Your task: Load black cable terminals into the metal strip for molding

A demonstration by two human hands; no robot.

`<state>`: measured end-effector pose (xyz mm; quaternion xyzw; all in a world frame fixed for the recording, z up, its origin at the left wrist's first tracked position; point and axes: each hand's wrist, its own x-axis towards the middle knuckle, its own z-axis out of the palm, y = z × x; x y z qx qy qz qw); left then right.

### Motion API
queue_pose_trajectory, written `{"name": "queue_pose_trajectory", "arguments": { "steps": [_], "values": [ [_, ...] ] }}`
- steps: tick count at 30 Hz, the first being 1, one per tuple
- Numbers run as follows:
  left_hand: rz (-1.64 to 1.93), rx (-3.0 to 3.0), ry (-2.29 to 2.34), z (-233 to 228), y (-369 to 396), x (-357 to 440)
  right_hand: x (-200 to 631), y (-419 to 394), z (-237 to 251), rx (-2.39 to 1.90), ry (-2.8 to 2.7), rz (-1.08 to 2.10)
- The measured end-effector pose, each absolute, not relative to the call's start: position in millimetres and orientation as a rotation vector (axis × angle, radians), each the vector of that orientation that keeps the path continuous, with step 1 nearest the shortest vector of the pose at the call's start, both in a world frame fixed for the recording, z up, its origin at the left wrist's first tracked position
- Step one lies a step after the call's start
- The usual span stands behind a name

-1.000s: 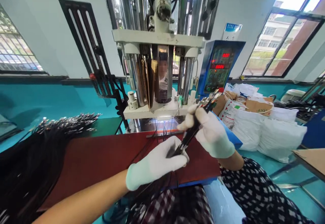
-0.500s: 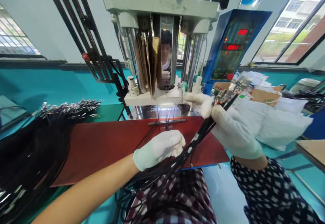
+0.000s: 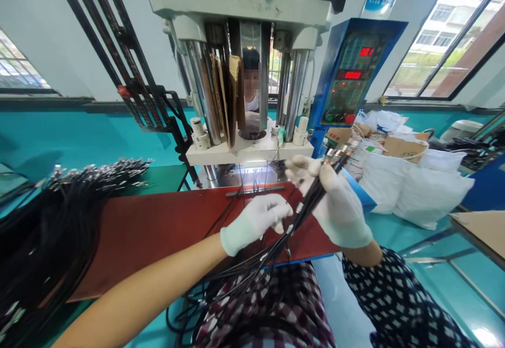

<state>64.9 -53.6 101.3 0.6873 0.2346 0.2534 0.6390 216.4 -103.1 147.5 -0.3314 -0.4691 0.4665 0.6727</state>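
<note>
My right hand, in a white glove, grips a bundle of black cables near their upper ends, between thumb and palm. Metal connectors stick out above the grip. The bundle slants down to the left, over the table edge and onto my lap. My left hand, also gloved, is just left of the bundle with its fingers curled; what they hold, if anything, is hidden. Behind both hands, thin black cables run into the lit lower part of a press.
The red-brown tabletop spans the front. A large heap of black cables with metal ends lies at the left. A blue control box with red digits is on the right, beside white sacks. A person is visible behind the press.
My right hand has moved left and slightly down with the cable bundle, nearer to my left hand. My left hand has shifted slightly right and up. The control box's digits have changed.
</note>
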Motion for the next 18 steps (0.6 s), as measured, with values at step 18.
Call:
{"name": "queue_pose_trajectory", "arguments": {
  "steps": [18],
  "values": [
    [0.654, 1.696, 0.347, 100, -64, 51, 209, -109, 127, -1.016, -0.911, 1.085]
  ]
}}
